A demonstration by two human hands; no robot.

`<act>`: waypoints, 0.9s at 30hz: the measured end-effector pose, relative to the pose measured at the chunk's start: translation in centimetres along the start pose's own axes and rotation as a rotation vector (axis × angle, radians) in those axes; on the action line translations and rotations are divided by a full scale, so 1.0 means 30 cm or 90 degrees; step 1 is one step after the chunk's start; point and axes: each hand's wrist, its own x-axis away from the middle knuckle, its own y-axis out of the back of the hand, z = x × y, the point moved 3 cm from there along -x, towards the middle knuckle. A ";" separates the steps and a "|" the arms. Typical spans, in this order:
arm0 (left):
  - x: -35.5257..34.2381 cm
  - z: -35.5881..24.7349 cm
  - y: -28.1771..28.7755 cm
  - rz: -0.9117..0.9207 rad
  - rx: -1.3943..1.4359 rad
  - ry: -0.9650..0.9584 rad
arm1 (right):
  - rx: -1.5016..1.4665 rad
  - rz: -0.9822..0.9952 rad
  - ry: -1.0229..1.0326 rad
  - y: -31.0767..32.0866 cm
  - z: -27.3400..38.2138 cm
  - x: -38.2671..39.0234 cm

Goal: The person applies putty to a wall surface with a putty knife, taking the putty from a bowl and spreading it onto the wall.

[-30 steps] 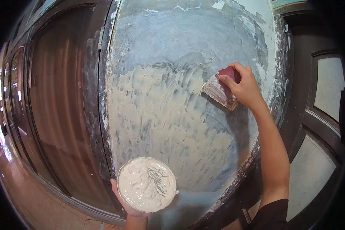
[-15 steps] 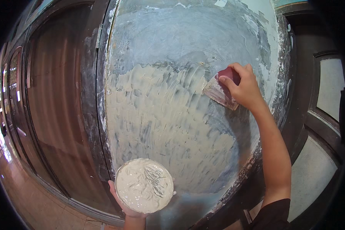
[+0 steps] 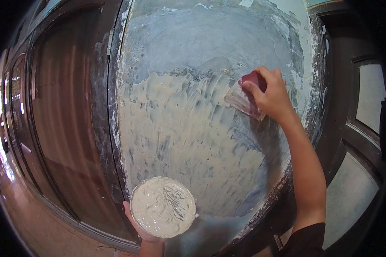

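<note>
My right hand [image 3: 273,93] pinches the top of a dark red putty scraper [image 3: 254,82], its wide blade smeared with pale filler and lying at the wall. Cream-coloured putty [image 3: 171,124] covers the wall's middle and lower part in streaky strokes, with grey showing through. Above it the grey wall [image 3: 201,43] carries no cream coat. At the bottom, my left hand [image 3: 145,233] supports a round bowl [image 3: 132,210] from below and its left side. Wet putty [image 3: 158,210] fills the bowl, with a scored patch on its right. Most of the left fingers are hidden beneath it.
On the left stands a dark wooden frame [image 3: 99,107] with a glazed door [image 3: 64,111] behind it; tiled floor [image 3: 38,214] shows below. A chipped dark frame edge [image 3: 283,184] bounds the wall on the right, beside a panelled dark door [image 3: 343,107].
The scraper and my right hand have shifted slightly left and up along the wall. The bowl in my left hand has moved slightly right.
</note>
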 end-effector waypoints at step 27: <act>0.008 -0.025 0.023 -0.047 0.027 -0.051 | -0.022 0.014 -0.012 0.004 0.008 0.031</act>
